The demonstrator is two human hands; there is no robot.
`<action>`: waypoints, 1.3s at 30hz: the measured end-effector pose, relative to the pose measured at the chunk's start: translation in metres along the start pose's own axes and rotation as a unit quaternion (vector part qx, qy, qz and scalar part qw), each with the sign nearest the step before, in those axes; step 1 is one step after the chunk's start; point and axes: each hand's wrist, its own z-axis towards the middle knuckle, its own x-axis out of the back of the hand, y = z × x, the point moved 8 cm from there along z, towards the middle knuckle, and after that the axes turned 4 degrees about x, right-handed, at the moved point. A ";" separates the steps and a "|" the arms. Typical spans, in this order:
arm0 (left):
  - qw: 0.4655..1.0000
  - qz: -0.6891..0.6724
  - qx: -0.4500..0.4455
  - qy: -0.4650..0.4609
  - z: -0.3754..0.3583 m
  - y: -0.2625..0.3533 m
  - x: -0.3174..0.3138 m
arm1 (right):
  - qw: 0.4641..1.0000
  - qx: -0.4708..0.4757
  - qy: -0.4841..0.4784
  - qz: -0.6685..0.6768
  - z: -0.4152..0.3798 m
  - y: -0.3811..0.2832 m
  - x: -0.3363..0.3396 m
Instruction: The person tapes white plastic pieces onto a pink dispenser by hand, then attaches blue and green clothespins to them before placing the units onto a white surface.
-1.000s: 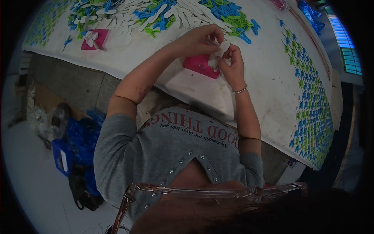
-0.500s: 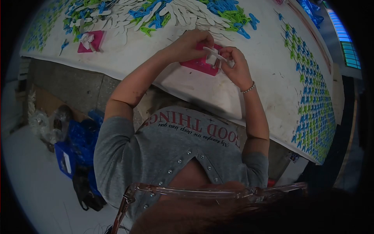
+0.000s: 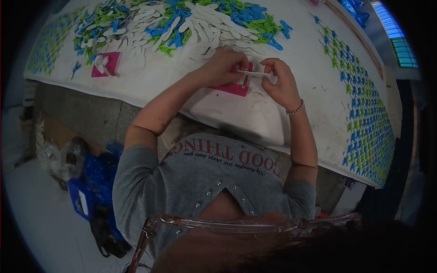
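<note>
A slim flat white piece with rounded ends is held level between my hands, seen nearly edge-on. My left hand is closed with its fingertips pinching the left end. The thumb and forefinger of my right hand curl around the right end. Just under the piece lies a pink block with a pale upright part at its right side; my left hand covers much of it. Beyond my hands is a heap of similar flat white pieces.
Blue and green clips are heaped at the back. More clips stand in rows on the right and far left. A second pink block with a crumpled white wad sits left. Bags lie below the table.
The white piece has turned from slanted to nearly level. My right hand has moved slightly right and down, away from the pink block; my left hand stays close to it.
</note>
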 end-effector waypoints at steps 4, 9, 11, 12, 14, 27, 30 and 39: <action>1.000 -0.014 -0.025 0.009 0.010 0.015 -0.013 | 0.999 0.029 -0.004 -0.019 0.005 -0.015 0.019; 0.986 -0.151 0.064 0.041 0.014 0.006 -0.020 | 0.999 0.008 0.003 0.046 0.006 -0.009 0.038; 0.986 -0.146 0.058 0.052 0.008 0.002 -0.009 | 0.994 -0.010 0.020 0.106 0.011 0.020 0.043; 0.983 -0.150 0.075 0.075 0.004 -0.004 -0.002 | 1.000 0.007 0.027 0.001 0.015 0.044 0.041; 0.972 -0.199 0.090 0.082 -0.008 -0.016 0.004 | 0.993 0.019 0.048 -0.108 0.021 0.076 0.027; 0.881 -0.409 0.177 0.158 -0.059 -0.032 0.026 | 0.970 -0.062 -0.006 -0.237 0.032 0.121 0.009; 0.871 -0.425 0.188 0.156 -0.058 -0.038 0.024 | 0.990 -0.056 0.058 -0.116 0.014 0.085 0.028; 0.877 -0.415 0.190 0.151 -0.042 -0.016 0.042 | 0.875 -0.076 0.200 0.435 -0.023 0.001 0.031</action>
